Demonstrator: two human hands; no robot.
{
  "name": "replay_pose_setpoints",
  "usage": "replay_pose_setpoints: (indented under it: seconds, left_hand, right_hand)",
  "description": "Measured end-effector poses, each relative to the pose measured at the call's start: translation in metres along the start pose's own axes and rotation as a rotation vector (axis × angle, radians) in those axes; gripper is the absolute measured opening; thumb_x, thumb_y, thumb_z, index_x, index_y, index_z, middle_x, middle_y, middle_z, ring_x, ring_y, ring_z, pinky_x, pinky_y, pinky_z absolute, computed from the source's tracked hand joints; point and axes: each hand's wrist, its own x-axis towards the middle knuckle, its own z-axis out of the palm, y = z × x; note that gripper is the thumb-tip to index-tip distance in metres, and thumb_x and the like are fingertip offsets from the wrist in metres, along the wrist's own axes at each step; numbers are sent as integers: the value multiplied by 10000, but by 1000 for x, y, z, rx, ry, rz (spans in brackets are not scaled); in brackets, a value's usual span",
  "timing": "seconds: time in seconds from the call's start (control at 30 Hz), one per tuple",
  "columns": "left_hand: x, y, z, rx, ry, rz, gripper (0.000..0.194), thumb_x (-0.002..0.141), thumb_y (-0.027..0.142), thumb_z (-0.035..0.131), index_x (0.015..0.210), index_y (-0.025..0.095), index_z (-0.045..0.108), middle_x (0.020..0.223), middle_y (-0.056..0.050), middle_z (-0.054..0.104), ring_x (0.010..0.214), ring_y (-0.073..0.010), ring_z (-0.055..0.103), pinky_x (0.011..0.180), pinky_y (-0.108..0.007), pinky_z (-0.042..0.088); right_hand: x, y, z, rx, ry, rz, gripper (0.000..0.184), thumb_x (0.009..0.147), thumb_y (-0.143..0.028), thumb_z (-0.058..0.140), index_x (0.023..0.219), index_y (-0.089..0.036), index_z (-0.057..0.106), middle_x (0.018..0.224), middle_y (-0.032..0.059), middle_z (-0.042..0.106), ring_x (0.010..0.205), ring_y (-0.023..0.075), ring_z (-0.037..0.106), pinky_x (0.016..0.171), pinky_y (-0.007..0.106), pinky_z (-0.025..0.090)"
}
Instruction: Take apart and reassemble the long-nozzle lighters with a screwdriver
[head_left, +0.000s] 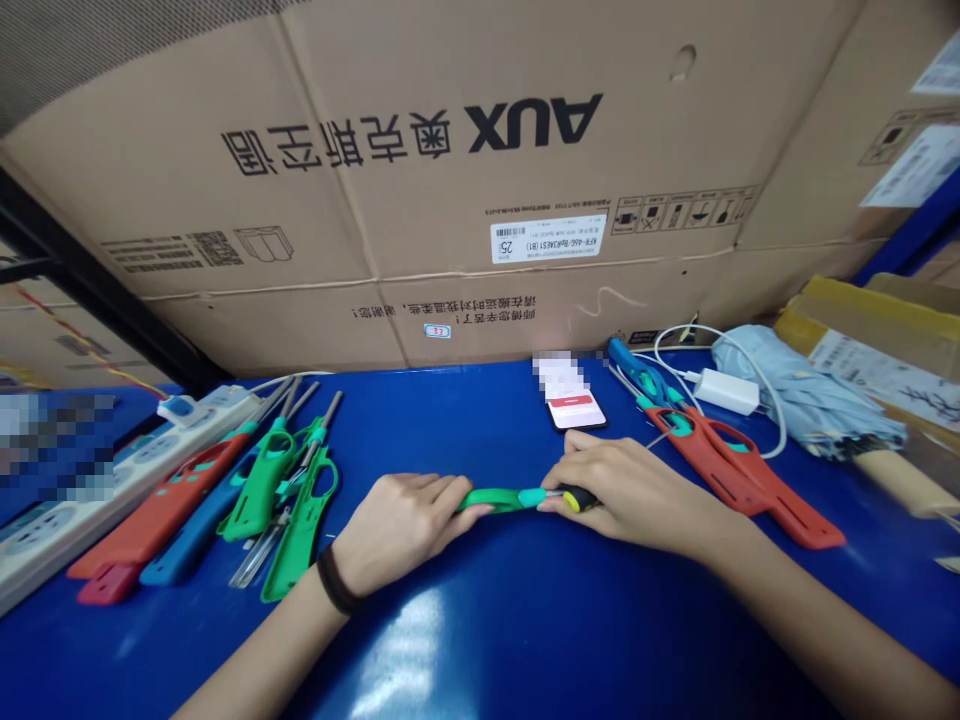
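My left hand, a dark band at its wrist, is closed around a green lighter casing with a teal end. In my right hand is a screwdriver with a black and yellow handle. Its metal shaft points left and meets the teal end; whether the tip is inside cannot be made out. Both hands are above the blue table. To the left lie a green lighter half, another green lighter piece, an orange lighter and a blue lighter. Clear thin tubes lie among them.
A lit phone lies behind my hands. Orange lighters and a blue lighter are at right, near a white charger and folded umbrella. A power strip runs along the left; a large carton stands behind.
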Motion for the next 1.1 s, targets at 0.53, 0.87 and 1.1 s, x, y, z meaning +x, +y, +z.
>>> replay_pose_setpoints:
  seconds: [0.53,0.87,1.1]
  left_hand:
    - [-5,18,17,43,190,-13,277,992,286,326,922,132,545,725,-36,692,579,-166,658,530,-277,508]
    - [-7,18,22,19,163,3,282,993,270,311,930,130,547,715,-36,684,573,-169,650,537,-286,518]
    - [6,16,13,-3,153,35,251,983,327,383,1064,165,557,950,-49,706,767,-164,680,678,-276,527]
  right_hand:
    - [-6,3,2,82,-46,6,203,869,-321,559,738,-205,664,669,1,536,627,130,495,520,262,278]
    - [-3,2,2,94,-47,37,211,859,-338,566,741,-212,687,681,2,546,602,116,492,523,252,269]
    - [2,-5,6,47,63,-15,176,879,-289,563,831,-187,698,685,12,640,722,151,533,563,256,316]
